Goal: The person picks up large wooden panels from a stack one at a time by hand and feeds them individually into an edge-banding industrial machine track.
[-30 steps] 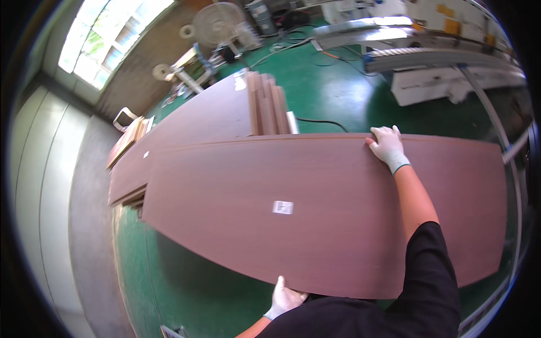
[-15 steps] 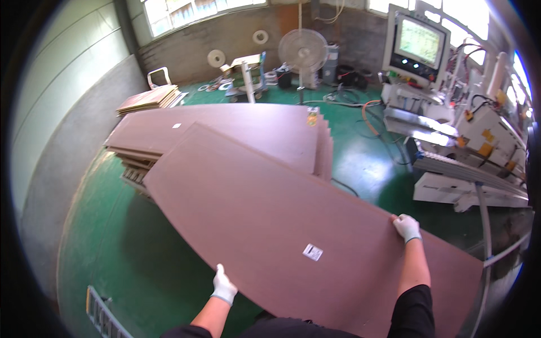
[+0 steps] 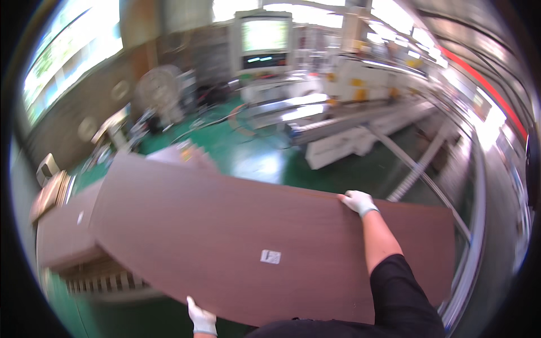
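Observation:
A large flat brown panel (image 3: 225,236) with a small white label (image 3: 270,257) spans the view in front of me. My right hand (image 3: 359,201), in a white glove, grips its far edge, with the fingers bent over that edge. At the near edge, lower left, my gloved left hand (image 3: 201,319) holds the panel; its thumb points up along the edge and its other fingers are hidden underneath. The panel's left end overlaps a stack of similar brown panels (image 3: 67,231).
Beneath the stack is a slatted pallet (image 3: 104,283). A machine with a screen (image 3: 264,42) stands at the back, beside a long white beam (image 3: 344,147). Metal rails (image 3: 479,214) run along the right, close to the panel's right end. A fan (image 3: 160,93) stands back left.
My view has swung right, so the stack and machine sit farther left. The panel has turned away from the stack with both hands still on its edges.

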`<state>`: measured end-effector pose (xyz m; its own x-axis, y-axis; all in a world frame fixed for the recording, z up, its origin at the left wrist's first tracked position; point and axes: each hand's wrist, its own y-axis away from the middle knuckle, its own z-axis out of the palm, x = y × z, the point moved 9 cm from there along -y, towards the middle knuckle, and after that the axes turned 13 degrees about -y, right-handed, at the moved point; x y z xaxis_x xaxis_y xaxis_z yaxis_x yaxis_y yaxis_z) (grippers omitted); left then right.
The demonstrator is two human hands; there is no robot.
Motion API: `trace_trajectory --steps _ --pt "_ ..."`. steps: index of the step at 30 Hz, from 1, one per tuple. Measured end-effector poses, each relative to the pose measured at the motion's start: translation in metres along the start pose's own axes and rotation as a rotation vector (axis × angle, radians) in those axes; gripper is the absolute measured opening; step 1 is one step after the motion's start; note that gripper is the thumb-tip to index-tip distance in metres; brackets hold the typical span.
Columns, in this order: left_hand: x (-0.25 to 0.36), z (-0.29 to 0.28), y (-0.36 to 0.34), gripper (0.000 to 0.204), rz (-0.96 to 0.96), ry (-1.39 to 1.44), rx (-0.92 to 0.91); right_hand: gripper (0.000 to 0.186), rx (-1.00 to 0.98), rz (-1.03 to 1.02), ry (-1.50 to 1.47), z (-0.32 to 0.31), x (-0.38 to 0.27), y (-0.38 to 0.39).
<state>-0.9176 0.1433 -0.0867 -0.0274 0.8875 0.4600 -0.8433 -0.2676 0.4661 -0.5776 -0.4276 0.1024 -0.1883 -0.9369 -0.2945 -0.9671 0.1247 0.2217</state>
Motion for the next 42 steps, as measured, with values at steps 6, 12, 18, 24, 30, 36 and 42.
trace_trajectory --steps 6,12,18,24,30,36,42 --pt "0.001 0.0 -0.053 0.067 -0.282 -0.188 -0.041 0.067 0.119 0.137 -0.047 -0.046 0.033 0.077" --pt "-0.022 0.025 -0.111 0.065 -0.436 -0.389 -0.122 0.067 0.271 0.368 -0.069 -0.092 0.097 0.175" --pt "-0.093 0.118 -0.082 0.064 -0.582 -0.459 -0.204 0.063 0.283 0.521 -0.001 -0.085 0.179 0.226" --pt "-0.155 0.146 -0.107 0.055 -0.517 -0.423 -0.14 0.063 0.398 0.644 -0.031 -0.064 0.28 0.278" --pt "-0.191 0.165 -0.102 0.049 -0.49 -0.442 -0.093 0.057 0.364 0.727 -0.13 -0.031 0.347 0.272" --pt "-0.251 0.176 -0.103 0.047 -0.541 -0.509 -0.06 0.055 0.327 0.781 -0.156 -0.028 0.404 0.267" --pt "-0.284 0.18 -0.108 0.047 -0.566 -0.554 -0.015 0.058 0.26 0.804 -0.165 -0.003 0.451 0.239"
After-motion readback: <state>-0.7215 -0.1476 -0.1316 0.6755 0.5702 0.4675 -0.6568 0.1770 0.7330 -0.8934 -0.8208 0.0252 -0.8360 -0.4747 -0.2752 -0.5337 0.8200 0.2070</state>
